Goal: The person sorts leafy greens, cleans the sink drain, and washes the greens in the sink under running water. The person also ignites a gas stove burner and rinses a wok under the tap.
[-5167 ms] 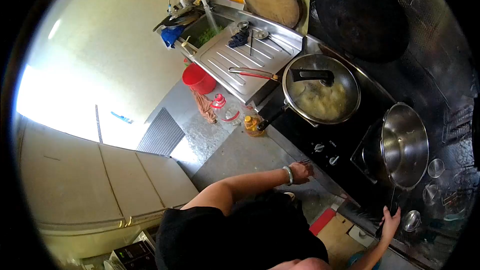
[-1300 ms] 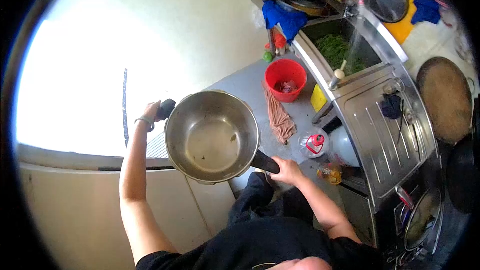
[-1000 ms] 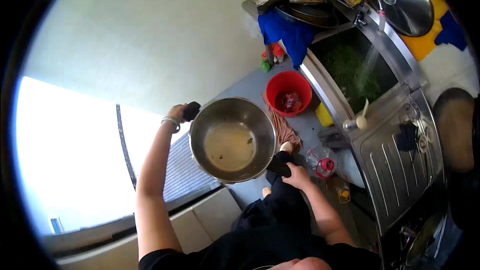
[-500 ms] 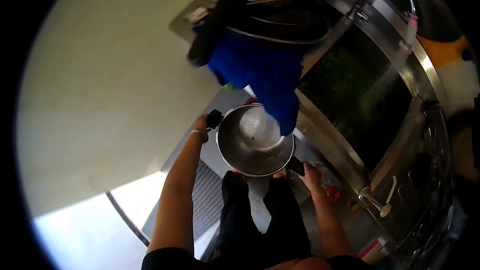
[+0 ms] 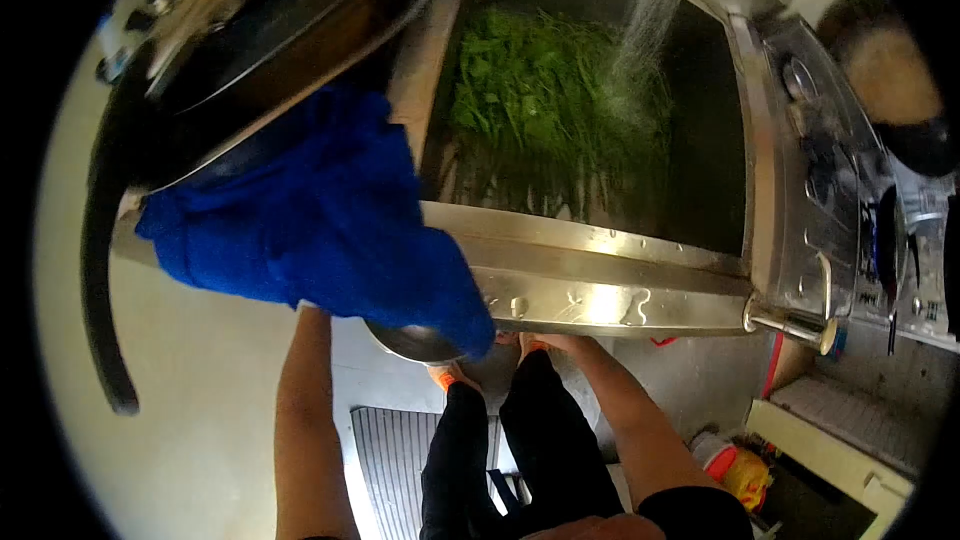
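Pot [image 5: 412,344], only a curved sliver of it, shows below the hem of a blue cloth [image 5: 320,215], between our two arms and near the front edge of the sink [image 5: 600,305]. That sliver lies to the right of our left wrist and to the left of our right hand [image 5: 560,341], which the sink edge mostly hides. Our left hand is behind the cloth, so we cannot tell whether the fingers of either hand are spread or closed, or whether they touch the pot.

What we see of the pot is smooth, grey and metallic, with a rounded rim; the rest is covered. The cloth hangs in soft folds beside a dark pan with a long, curved black handle [image 5: 97,280]. Shiny steel, dotted with water drops, frames the basin, where leafy greens [image 5: 530,90] lie near falling water [image 5: 642,45]. Below, we see a ribbed grey mat [image 5: 385,470].
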Tool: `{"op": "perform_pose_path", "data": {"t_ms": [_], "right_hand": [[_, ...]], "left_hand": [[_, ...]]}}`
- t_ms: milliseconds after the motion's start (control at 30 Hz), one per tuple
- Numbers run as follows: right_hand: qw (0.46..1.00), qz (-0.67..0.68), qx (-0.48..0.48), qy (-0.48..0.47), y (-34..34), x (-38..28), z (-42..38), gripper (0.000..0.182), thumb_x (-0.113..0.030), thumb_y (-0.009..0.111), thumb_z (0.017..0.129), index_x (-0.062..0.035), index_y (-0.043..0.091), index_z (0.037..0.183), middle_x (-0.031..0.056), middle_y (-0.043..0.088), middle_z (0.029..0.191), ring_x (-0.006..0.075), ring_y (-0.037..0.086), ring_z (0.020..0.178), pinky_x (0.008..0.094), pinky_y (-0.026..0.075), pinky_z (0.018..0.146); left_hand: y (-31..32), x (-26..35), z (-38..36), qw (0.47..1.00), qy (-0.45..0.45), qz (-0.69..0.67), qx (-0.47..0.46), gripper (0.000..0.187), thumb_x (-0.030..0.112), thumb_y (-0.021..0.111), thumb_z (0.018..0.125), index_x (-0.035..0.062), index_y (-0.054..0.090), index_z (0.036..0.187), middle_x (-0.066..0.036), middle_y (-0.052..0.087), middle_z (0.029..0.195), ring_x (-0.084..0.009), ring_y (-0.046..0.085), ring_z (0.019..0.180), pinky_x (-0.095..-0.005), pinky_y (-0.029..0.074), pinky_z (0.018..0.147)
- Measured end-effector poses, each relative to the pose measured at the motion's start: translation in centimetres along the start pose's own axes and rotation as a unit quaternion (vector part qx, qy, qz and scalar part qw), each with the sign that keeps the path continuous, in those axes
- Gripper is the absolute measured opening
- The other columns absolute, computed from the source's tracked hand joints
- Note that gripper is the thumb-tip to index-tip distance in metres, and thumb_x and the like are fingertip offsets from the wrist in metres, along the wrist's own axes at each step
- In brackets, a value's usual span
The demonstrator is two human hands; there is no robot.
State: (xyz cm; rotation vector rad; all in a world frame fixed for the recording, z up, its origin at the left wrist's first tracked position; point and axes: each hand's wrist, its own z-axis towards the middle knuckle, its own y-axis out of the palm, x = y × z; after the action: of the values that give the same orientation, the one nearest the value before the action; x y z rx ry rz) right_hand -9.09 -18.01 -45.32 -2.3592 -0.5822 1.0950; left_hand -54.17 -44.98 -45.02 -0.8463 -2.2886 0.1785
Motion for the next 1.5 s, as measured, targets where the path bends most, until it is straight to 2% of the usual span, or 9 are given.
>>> {"op": "perform_pose_path", "data": {"t_ms": [100, 167, 333, 667, 900, 967, 1000, 1067, 1500], "right_hand": [[0.981, -0.129, 0.142, -0.032, 4.1, -0.7, 1.3, 0.072, -0.031, 0.064, 0.081, -0.0026, 0.029, 0.137, 0.0188, 0.037, 0.135, 0.0292, 0.038, 0.120, 0.0396, 0.037, 0.094], [0.757, -0.471, 0.422, -0.165, 6.1, -1.4, 1.7, 0.080, -0.043, 0.068, 0.075, -0.0038, 0.034, 0.135, 0.0204, 0.034, 0.138, 0.0349, 0.033, 0.126, 0.0448, 0.032, 0.100], [0.930, -0.294, 0.221, 0.014, 9.0, -2.0, 1.9, 0.072, -0.056, 0.058, 0.077, -0.0056, 0.043, 0.127, 0.0197, 0.043, 0.130, 0.0344, 0.041, 0.120, 0.0437, 0.035, 0.098], [0.986, -0.107, 0.092, 0.093, 4.4, -4.1, 0.1, 0.054, -0.048, 0.050, 0.083, -0.0090, 0.050, 0.120, 0.0168, 0.048, 0.126, 0.0305, 0.045, 0.117, 0.0422, 0.039, 0.094], [0.946, 0.086, 0.211, 0.230, 2.8, -1.5, -25.6, 0.032, -0.037, 0.051, 0.084, -0.0119, 0.062, 0.102, 0.0130, 0.061, 0.100, 0.0325, 0.057, 0.097, 0.0427, 0.047, 0.083], [0.934, 0.032, 0.142, 0.326, 5.3, 1.4, -35.1, 0.031, -0.037, 0.046, 0.088, -0.0140, 0.064, 0.098, 0.0140, 0.063, 0.098, 0.0325, 0.059, 0.092, 0.0430, 0.047, 0.081], [0.976, -0.083, -0.021, 0.201, 8.2, 6.1, -38.5, 0.034, -0.037, 0.044, 0.088, -0.0107, 0.065, 0.094, 0.0157, 0.063, 0.091, 0.0346, 0.059, 0.087, 0.0443, 0.047, 0.078], [0.897, 0.068, -0.084, 0.429, 4.6, 3.7, -45.7, 0.031, -0.033, 0.046, 0.086, -0.0094, 0.062, 0.098, 0.0132, 0.062, 0.089, 0.0291, 0.059, 0.083, 0.0426, 0.047, 0.075], [0.859, 0.313, 0.243, 0.323, -10.0, 23.0, -61.1, 0.028, -0.024, 0.052, 0.086, -0.0065, 0.058, 0.106, 0.0053, 0.064, 0.092, 0.0163, 0.062, 0.073, 0.0303, 0.049, 0.060]], "left_hand": [[-0.4, 0.1, 1.2, 0.999, 0.032, 0.033, 0.007, 0.036, 0.026, 0.058, 0.084, 0.0003, 0.055, 0.109, -0.015, 0.060, 0.108, -0.0280, 0.059, 0.092, -0.0428, 0.048, 0.077], [-0.6, 0.5, 1.7, 0.997, 0.049, 0.054, 0.010, 0.037, 0.027, 0.057, 0.084, 0.0001, 0.055, 0.109, -0.015, 0.060, 0.108, -0.0283, 0.059, 0.093, -0.0424, 0.048, 0.078], [-2.1, 0.7, 1.4, 0.990, 0.079, 0.115, 0.030, 0.039, 0.030, 0.056, 0.085, -0.0003, 0.055, 0.110, -0.015, 0.060, 0.108, -0.0291, 0.058, 0.095, -0.0414, 0.047, 0.081], [-7.9, -7.3, -4.3, 0.917, 0.249, 0.297, 0.096, 0.043, 0.035, 0.053, 0.088, -0.0012, 0.054, 0.111, -0.016, 0.061, 0.107, -0.0307, 0.056, 0.100, -0.0393, 0.044, 0.087], [-10.2, -11.5, -24.4, 0.850, 0.097, 0.488, -0.176, 0.048, 0.037, 0.058, 0.083, -0.0031, 0.054, 0.110, -0.025, 0.054, 0.112, -0.0357, 0.052, 0.106, -0.0401, 0.042, 0.089], [-8.3, -10.0, -27.9, 0.840, 0.100, 0.488, -0.214, 0.045, 0.036, 0.057, 0.083, -0.0020, 0.055, 0.107, -0.023, 0.055, 0.108, -0.0348, 0.053, 0.103, -0.0400, 0.042, 0.087], [-7.4, -8.9, -29.6, 0.835, 0.101, 0.490, -0.229, 0.043, 0.035, 0.057, 0.083, -0.0014, 0.055, 0.106, -0.022, 0.056, 0.106, -0.0343, 0.053, 0.101, -0.0400, 0.043, 0.086], [-6.3, -7.2, -31.9, 0.832, 0.103, 0.489, -0.242, 0.040, 0.034, 0.056, 0.083, -0.0003, 0.056, 0.103, -0.021, 0.057, 0.102, -0.0333, 0.054, 0.098, -0.0398, 0.043, 0.083], [24.4, -1.8, -52.8, 0.781, 0.358, 0.448, -0.246, 0.040, 0.037, 0.058, 0.083, 0.0044, 0.059, 0.106, -0.017, 0.064, 0.097, -0.0329, 0.060, 0.094, -0.0398, 0.047, 0.079]]}}
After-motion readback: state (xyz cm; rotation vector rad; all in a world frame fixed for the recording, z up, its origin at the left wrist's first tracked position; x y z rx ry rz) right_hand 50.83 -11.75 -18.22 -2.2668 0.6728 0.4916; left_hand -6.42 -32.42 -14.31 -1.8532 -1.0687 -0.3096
